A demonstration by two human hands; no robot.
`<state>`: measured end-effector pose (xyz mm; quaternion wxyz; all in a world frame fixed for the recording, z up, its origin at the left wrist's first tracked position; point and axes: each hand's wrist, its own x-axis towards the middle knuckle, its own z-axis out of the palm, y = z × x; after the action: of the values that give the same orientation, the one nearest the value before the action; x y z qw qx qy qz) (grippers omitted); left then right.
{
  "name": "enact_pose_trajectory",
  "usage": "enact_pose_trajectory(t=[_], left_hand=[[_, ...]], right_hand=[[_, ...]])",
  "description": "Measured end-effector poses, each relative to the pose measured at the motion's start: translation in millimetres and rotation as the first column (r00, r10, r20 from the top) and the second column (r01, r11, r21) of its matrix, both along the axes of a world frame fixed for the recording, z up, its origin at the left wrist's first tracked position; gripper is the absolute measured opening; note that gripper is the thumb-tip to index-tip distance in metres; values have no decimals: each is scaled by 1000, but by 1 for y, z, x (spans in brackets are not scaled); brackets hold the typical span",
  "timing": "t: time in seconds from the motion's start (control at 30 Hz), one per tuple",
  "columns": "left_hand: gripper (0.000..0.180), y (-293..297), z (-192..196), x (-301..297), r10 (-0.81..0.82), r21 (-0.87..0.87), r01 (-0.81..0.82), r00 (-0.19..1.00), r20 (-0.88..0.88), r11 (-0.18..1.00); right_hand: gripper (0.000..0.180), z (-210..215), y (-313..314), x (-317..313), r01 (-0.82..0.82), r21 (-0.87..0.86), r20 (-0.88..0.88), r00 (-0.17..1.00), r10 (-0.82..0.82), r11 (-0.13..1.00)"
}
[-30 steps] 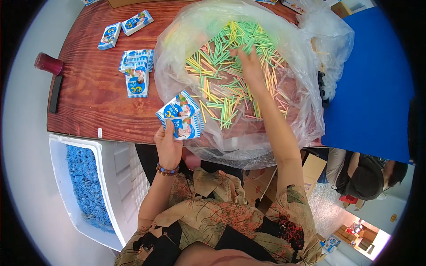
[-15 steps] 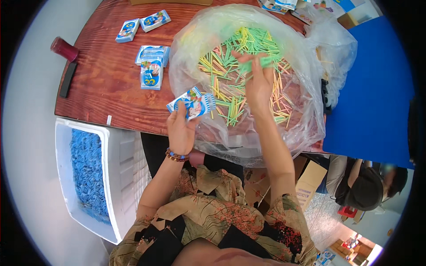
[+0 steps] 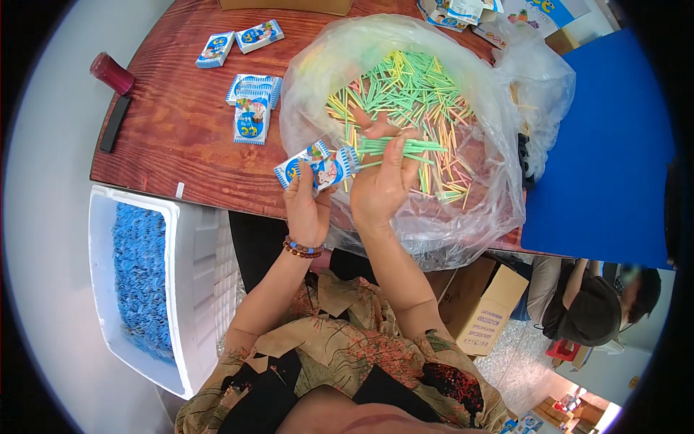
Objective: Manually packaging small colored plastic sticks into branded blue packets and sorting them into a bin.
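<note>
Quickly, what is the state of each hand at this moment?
Left hand: closed, holding blue-and-white packets.
Right hand: closed, holding a bunch of green sticks.

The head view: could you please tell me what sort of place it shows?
Probably a workshop or packing room: loose sticks in a plastic bag, packets on a table, a tub of blue pieces.

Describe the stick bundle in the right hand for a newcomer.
On the red-brown table, find the translucent bag around scattered sticks. Over them, the right hand holds the bundle: green, roughly parallel, while the neighbouring loose ones mix colours and directions.
</note>
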<state>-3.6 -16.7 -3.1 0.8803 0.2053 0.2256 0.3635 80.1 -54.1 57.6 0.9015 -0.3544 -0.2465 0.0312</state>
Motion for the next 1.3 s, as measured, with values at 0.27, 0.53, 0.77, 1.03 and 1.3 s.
enact_pose_trajectory(t=[0.27,0.53,0.77,1.03,1.3], left_hand=[[20,3,-3,12,10,32,-10,1000,25,999],[21,-2,1,23,18,37,-17,1000,-22,999],[20,-5,0,32,51,16,-51,999,-9,999],[17,1,-8,44,-32,-15,34,995,100,999],[20,1,-2,52,-66,-69,80,981,181,994]], right_hand=[[19,-1,-7,-1,-160,-229,-117,984,136,960],[19,-13,-15,19,-60,-311,24,997,72,948],[23,-9,-17,10,-112,-416,-15,993,116,902],[37,-13,-23,27,-298,-300,-134,954,270,906],[54,-13,-22,34,-230,-444,14,965,263,866]])
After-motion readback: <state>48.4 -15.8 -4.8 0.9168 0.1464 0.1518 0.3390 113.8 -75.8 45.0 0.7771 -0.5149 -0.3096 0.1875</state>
